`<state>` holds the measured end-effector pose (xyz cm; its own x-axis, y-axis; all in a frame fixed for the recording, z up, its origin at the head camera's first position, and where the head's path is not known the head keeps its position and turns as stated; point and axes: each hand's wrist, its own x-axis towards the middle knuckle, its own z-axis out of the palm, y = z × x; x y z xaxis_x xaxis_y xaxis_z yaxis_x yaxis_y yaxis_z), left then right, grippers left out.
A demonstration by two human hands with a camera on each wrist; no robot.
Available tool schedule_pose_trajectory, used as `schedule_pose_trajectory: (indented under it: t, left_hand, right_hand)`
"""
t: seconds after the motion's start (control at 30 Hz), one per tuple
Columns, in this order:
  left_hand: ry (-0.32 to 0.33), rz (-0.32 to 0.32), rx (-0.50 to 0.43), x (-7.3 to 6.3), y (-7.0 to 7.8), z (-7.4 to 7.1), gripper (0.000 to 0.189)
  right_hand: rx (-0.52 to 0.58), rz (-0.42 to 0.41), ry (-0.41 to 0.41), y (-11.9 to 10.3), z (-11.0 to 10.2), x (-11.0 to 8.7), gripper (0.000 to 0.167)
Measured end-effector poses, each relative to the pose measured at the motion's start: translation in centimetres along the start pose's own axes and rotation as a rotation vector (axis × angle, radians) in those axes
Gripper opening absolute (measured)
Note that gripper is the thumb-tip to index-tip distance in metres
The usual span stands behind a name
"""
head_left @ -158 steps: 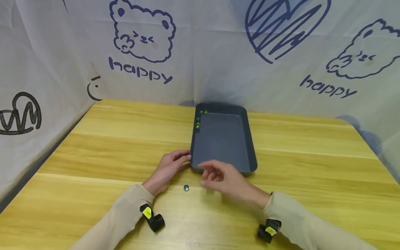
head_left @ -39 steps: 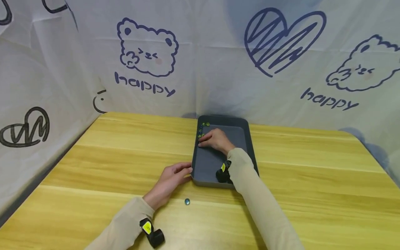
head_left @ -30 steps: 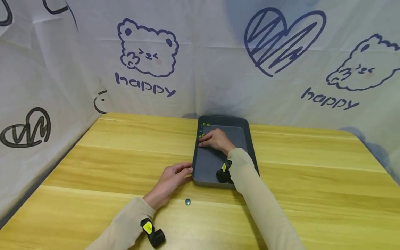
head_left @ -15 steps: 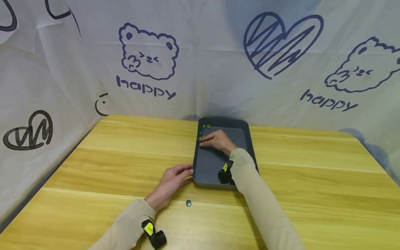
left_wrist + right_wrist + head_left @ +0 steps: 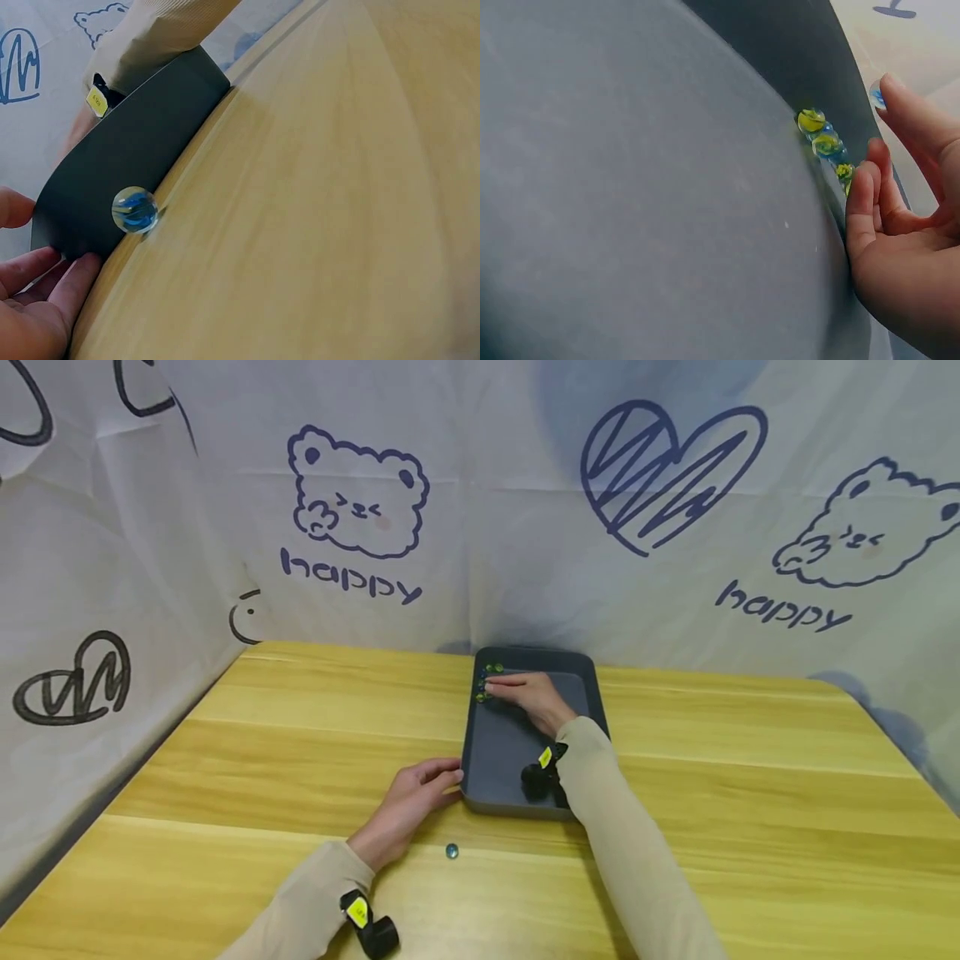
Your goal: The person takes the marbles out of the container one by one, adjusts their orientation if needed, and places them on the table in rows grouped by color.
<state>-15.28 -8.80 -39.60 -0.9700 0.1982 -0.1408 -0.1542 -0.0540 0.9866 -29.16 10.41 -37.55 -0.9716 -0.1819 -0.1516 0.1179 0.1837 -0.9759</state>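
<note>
My right hand (image 5: pixel 528 697) is over the far left of a dark grey tray (image 5: pixel 510 768), its fingertips above a row of small glass marbles. In the right wrist view a clear marble with blue in it (image 5: pixel 877 95) shows at the tip of a finger, pinched and partly hidden. Yellow-green and blue marbles (image 5: pixel 811 120) line the tray's wall below it. My left hand (image 5: pixel 408 797) touches the tray's near left corner from outside, fingers loosely extended. A loose clear marble with blue swirls (image 5: pixel 135 210) lies on the table in front of the tray.
The tray stands on a wood-grain table (image 5: pixel 300 752), its far end close to a white cloth (image 5: pixel 517 560) with drawings. Another cloth wall runs along the left. Each wrist carries a small black camera (image 5: pixel 375 931).
The right hand moved from before the tray down to the row's near end, then lifted slightly with a blue marble. The left hand stays at the corner. The head view has tilted.
</note>
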Motion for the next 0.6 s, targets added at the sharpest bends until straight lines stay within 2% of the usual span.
schedule_pose_trajectory:
  t: [0.07, 0.37, 0.6]
  left_hand:
    - [-0.003, 0.002, 0.002, -0.09, 0.03, -0.03, 0.034]
    - [-0.014, -0.001, -0.011, 0.01, 0.10, 0.15, 0.035]
    - [-0.018, 0.011, -0.013, -0.10, 0.01, 0.09, 0.036]
  right_hand:
    - [0.025, 0.016, 0.009, -0.07, 0.01, 0.08, 0.033]
    - [-0.021, 0.019, 0.028, -0.41, -0.19, -0.13, 0.033]
    - [-0.013, 0.030, 0.008, -0.59, -0.37, -0.51, 0.034]
